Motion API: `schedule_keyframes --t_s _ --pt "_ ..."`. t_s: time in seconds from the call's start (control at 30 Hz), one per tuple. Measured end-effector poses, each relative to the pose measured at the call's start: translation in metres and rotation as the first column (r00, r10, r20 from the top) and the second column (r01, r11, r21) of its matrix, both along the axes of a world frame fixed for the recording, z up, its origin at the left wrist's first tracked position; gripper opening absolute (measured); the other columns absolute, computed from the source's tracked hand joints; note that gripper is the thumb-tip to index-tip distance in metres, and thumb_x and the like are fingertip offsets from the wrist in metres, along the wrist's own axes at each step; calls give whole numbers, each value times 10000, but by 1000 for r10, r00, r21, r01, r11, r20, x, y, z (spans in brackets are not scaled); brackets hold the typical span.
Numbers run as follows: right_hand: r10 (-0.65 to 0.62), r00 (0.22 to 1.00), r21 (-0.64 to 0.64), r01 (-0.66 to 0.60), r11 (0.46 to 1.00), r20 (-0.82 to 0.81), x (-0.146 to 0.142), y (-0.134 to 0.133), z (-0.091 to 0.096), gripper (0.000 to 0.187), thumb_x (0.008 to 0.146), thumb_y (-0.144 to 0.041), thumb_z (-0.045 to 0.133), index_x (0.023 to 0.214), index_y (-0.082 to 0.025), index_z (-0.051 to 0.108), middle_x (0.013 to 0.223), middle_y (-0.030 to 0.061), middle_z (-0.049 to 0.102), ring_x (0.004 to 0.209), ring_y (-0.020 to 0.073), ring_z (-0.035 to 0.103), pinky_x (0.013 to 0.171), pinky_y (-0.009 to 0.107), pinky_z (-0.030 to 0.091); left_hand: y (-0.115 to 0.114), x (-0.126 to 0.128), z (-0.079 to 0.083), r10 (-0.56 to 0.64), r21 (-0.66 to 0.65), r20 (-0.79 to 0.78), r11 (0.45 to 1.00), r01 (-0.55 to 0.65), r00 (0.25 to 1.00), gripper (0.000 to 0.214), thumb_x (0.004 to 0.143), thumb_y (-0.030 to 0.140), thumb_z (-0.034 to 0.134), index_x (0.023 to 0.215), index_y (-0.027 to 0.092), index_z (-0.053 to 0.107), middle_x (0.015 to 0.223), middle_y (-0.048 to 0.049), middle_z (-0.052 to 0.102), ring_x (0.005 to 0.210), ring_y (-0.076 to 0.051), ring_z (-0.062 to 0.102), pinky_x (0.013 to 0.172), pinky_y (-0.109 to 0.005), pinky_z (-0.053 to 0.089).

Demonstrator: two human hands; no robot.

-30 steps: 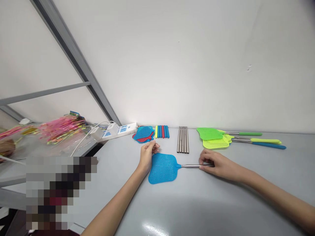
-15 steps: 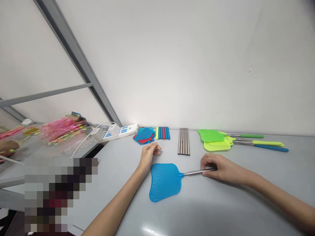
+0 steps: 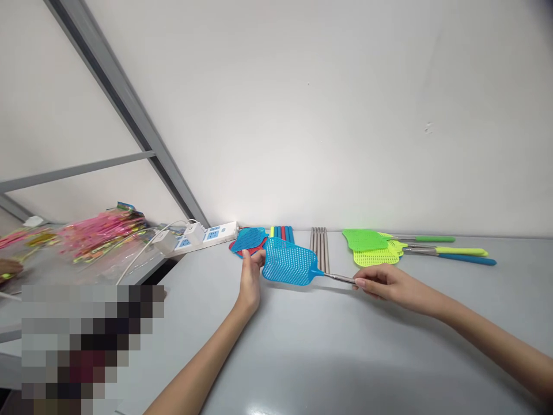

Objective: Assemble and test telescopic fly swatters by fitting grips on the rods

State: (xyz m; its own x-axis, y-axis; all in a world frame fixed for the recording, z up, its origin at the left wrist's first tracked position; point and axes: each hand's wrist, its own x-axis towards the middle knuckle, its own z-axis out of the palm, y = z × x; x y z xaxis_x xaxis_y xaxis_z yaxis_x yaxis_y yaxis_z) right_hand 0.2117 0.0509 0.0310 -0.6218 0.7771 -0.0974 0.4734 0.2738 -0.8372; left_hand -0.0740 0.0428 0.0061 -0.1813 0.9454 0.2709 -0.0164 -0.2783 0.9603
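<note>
A blue fly swatter point(image 3: 289, 263) is raised off the table, its perforated head to the left and a thin metal rod to the right. My right hand point(image 3: 382, 282) pinches the rod near its right end. At the head's left edge is my left hand point(image 3: 250, 279), thumb up and apart from the fingers, which are partly hidden behind the mesh. Whether they touch it I cannot tell. Behind that hand lie loose blue and red swatter heads point(image 3: 249, 239). Several metal rods point(image 3: 319, 242) and coloured handle grips point(image 3: 284, 233) lie in rows behind the raised head.
Green and yellow fly swatters point(image 3: 375, 256) with handles lie at the back right by the wall. A white power strip point(image 3: 222, 233) with plugged-in chargers stands at the back left. Beyond it are pink bundles point(image 3: 103, 230) in plastic and another person's hand point(image 3: 11, 268).
The blue fly swatter has been lifted from the table and tilted, its head moving back. My left hand has come to the head's left edge, its thumb now away from the fingers.
</note>
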Motion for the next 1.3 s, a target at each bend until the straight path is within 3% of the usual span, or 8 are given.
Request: schedule_keyframes --t_s 0.1,0.2,0.3,0.43,0.57,0.77,1.3 --pt "13 999 9 -14 1000 37 0 -1 1 375 820 -492 396 745 -187 602 582 -19 389 532 114 335 472 229 259 -9 9 5 12 -49 -126 999 -18 992 439 727 586 485 667 164 589 667 -22 627 665 -176 574 600 -257 438" --pt "22 996 48 -26 999 82 0 -1 0 402 816 -499 393 741 -185 634 561 -21 369 527 111 314 466 229 238 -15 17 7 -95 -160 -112 984 76 989 322 666 451 638 787 154 623 721 -29 657 694 -193 607 636 -277 472" --pt "40 993 42 -45 998 113 0 -1 -3 424 822 -498 374 731 -177 636 541 -30 328 514 106 285 461 230 216 -17 21 6 -197 -294 -9 938 186 980 323 678 430 636 807 135 635 790 -65 677 732 -213 630 686 -319 495" --pt "63 988 4 -64 998 140 -1 -2 -6 428 834 -486 361 711 -169 620 531 -41 283 493 99 252 450 231 193 -19 23 5 -240 -399 96 880 258 966 313 674 416 647 789 125 643 794 -86 685 727 -229 645 679 -346 511" --pt "47 986 15 -50 999 162 -1 -4 -8 421 825 -493 367 691 -176 609 523 -38 312 491 104 271 451 229 208 -24 29 4 -182 -447 103 870 209 978 316 666 421 653 767 121 654 777 -94 690 725 -236 649 662 -342 520" --pt "28 981 79 -43 996 192 -2 -6 -6 388 831 -451 370 681 -178 602 548 -16 396 516 117 319 469 235 234 -32 38 1 -52 -428 7 902 50 999 316 646 428 663 747 129 655 763 -81 692 697 -229 648 647 -341 530" --pt "49 971 -55 -37 998 234 7 -8 -11 326 819 -389 416 661 -179 609 522 -35 323 504 104 283 463 233 217 -44 49 -2 -82 -505 48 858 95 996 300 640 404 673 761 129 656 783 -96 690 724 -252 649 655 -360 535"
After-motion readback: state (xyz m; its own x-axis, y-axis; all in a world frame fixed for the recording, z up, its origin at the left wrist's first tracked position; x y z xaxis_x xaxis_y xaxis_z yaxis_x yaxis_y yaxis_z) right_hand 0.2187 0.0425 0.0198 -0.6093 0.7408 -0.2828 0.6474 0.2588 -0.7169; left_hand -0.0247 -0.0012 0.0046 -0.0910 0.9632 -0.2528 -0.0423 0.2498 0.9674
